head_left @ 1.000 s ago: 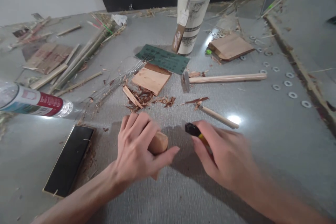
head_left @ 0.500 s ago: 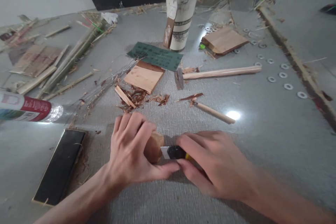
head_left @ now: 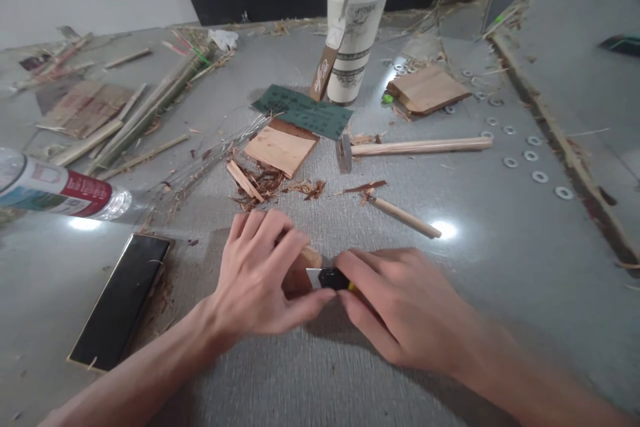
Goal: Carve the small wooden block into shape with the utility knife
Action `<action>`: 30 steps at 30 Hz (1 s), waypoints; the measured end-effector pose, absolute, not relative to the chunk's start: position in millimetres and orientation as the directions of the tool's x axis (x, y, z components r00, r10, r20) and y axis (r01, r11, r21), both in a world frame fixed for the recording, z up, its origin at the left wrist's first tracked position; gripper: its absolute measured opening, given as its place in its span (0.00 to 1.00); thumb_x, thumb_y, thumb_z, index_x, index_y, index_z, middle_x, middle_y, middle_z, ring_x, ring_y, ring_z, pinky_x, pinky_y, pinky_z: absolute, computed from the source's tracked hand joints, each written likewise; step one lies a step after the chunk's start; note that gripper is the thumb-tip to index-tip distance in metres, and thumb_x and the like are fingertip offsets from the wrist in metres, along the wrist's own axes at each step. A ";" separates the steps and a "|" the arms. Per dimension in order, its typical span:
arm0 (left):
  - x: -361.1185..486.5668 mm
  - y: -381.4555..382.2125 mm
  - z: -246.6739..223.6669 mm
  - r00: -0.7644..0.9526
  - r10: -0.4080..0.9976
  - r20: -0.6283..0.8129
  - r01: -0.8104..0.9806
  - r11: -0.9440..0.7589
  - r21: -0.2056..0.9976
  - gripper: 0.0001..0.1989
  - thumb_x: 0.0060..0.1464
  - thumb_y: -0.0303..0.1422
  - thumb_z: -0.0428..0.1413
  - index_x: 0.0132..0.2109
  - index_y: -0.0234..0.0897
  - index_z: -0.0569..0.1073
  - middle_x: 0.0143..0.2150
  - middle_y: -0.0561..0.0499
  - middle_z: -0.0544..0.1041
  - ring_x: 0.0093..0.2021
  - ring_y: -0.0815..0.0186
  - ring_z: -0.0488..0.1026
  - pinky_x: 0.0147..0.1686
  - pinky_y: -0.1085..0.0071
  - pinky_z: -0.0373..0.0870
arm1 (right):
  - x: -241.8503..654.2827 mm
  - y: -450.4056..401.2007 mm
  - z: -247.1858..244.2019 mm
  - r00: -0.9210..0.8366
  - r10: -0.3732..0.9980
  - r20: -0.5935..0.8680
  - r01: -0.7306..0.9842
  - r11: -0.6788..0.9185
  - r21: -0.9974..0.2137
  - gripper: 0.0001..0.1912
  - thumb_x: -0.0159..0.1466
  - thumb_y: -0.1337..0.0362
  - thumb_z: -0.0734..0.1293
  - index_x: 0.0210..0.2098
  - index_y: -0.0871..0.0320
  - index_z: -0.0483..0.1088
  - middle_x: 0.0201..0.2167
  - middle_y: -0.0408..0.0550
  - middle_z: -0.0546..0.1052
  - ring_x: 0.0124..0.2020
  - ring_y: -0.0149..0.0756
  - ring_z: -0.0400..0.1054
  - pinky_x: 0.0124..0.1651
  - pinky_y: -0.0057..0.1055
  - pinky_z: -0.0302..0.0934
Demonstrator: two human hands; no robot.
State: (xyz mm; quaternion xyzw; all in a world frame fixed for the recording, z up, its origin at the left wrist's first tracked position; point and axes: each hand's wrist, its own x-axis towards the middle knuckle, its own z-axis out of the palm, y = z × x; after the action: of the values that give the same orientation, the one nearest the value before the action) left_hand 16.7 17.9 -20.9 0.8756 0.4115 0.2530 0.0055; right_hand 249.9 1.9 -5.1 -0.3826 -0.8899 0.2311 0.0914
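My left hand (head_left: pixel 263 273) is wrapped round a piece of wood (head_left: pixel 309 257), most of it hidden under my fingers and palm. In my right hand (head_left: pixel 395 297) is a utility knife (head_left: pixel 334 278) with a black front and a bit of yellow body showing. Its short blade points left and lies against the wood. My left thumb reaches along below the blade, its tip close to my right fingertips. Beyond my hands lie brown shavings (head_left: pixel 265 184) and a thin stick (head_left: pixel 404 216) with a frayed end.
A hammer (head_left: pixel 420 146), a flat wood block (head_left: pixel 283 149) and green sandpaper (head_left: pixel 303 111) lie ahead. Behind them stands a white cup (head_left: pixel 356 27). To the left are a phone (head_left: pixel 120 300) and a bottle (head_left: pixel 65 187); several washers (head_left: pixel 531 156) lie to the right.
The wood has turned in my left hand, showing less of its end face. The blade stays against it. The whole view has shifted slightly.
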 end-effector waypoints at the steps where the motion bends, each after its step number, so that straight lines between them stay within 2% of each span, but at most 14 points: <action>1: 16.1 18.3 -21.2 0.533 0.723 0.439 0.719 -0.661 0.215 0.24 0.62 0.56 0.52 0.39 0.38 0.71 0.38 0.43 0.71 0.37 0.54 0.64 0.37 0.56 0.59 | 250.2 1.7 -4.7 -0.694 0.720 -0.017 0.636 0.602 -0.483 0.09 0.74 0.61 0.55 0.40 0.55 0.63 0.30 0.42 0.73 0.25 0.35 0.64 0.29 0.36 0.41; 4: 14.9 18.4 -22.2 0.527 0.716 0.458 0.723 -0.661 0.200 0.25 0.63 0.57 0.50 0.39 0.39 0.71 0.37 0.44 0.71 0.36 0.53 0.65 0.38 0.55 0.59 | 249.2 -0.3 -4.1 -0.689 0.725 -0.006 0.641 0.605 -0.473 0.09 0.74 0.61 0.55 0.40 0.55 0.63 0.30 0.42 0.73 0.25 0.35 0.64 0.29 0.36 0.42; 7: 15.5 17.5 -22.2 0.499 0.723 0.477 0.744 -0.640 0.192 0.27 0.64 0.59 0.49 0.39 0.38 0.71 0.37 0.43 0.72 0.36 0.53 0.64 0.38 0.55 0.59 | 245.4 -3.5 -4.4 -0.637 0.768 0.066 0.676 0.599 -0.429 0.10 0.75 0.61 0.55 0.39 0.55 0.63 0.29 0.41 0.72 0.24 0.35 0.64 0.29 0.36 0.43; 10: 17.6 16.2 -20.6 0.469 0.739 0.483 0.752 -0.621 0.220 0.22 0.65 0.54 0.52 0.39 0.39 0.70 0.36 0.44 0.72 0.36 0.54 0.65 0.38 0.56 0.60 | 243.4 -4.0 -4.8 -0.557 0.815 0.161 0.729 0.573 -0.374 0.10 0.75 0.62 0.56 0.37 0.55 0.62 0.27 0.42 0.72 0.24 0.34 0.66 0.28 0.35 0.44; 13: 18.5 16.2 -19.2 0.480 0.717 0.505 0.743 -0.639 0.199 0.17 0.63 0.49 0.57 0.38 0.39 0.70 0.36 0.45 0.73 0.36 0.54 0.65 0.38 0.56 0.60 | 247.4 -0.4 -4.5 -0.467 0.853 0.235 0.774 0.522 -0.359 0.10 0.75 0.62 0.56 0.38 0.56 0.64 0.25 0.41 0.72 0.21 0.33 0.64 0.26 0.34 0.44; 17: 15.6 19.2 -20.8 0.453 0.734 0.506 0.751 -0.620 0.227 0.24 0.62 0.57 0.54 0.39 0.39 0.69 0.36 0.44 0.72 0.37 0.54 0.65 0.38 0.56 0.61 | 255.6 5.5 -4.1 -0.427 0.855 0.295 0.757 0.516 -0.401 0.09 0.75 0.62 0.57 0.43 0.57 0.66 0.24 0.40 0.72 0.21 0.34 0.65 0.25 0.33 0.46; 21: 12.8 20.6 -23.9 0.433 0.740 0.514 0.751 -0.612 0.248 0.30 0.58 0.64 0.51 0.38 0.39 0.67 0.37 0.44 0.70 0.37 0.53 0.65 0.38 0.55 0.62 | 256.2 7.0 -6.0 -0.522 0.812 0.260 0.656 0.577 -0.486 0.08 0.74 0.63 0.58 0.42 0.57 0.66 0.27 0.42 0.75 0.25 0.35 0.69 0.27 0.34 0.49; 25: 13.5 19.2 -25.3 0.438 0.739 0.513 0.739 -0.620 0.263 0.31 0.58 0.65 0.49 0.39 0.39 0.66 0.38 0.44 0.69 0.37 0.54 0.65 0.38 0.54 0.61 | 252.5 5.5 -7.7 -0.635 0.750 0.185 0.580 0.621 -0.527 0.08 0.73 0.62 0.58 0.41 0.56 0.66 0.29 0.43 0.75 0.25 0.36 0.67 0.28 0.35 0.49; 30: 15.4 17.9 -25.7 0.445 0.735 0.511 0.732 -0.627 0.265 0.33 0.55 0.68 0.50 0.39 0.40 0.66 0.38 0.45 0.68 0.37 0.55 0.65 0.38 0.54 0.61 | 250.2 3.5 -8.3 -0.697 0.707 0.120 0.552 0.636 -0.540 0.07 0.72 0.62 0.58 0.39 0.55 0.64 0.29 0.41 0.72 0.25 0.35 0.64 0.29 0.36 0.47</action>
State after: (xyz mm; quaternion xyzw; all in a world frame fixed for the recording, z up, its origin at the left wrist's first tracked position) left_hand 15.4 17.9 -25.7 0.8500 0.4317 0.3019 0.0027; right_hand 250.2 3.5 -8.3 -0.3538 -0.8896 0.2388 0.1625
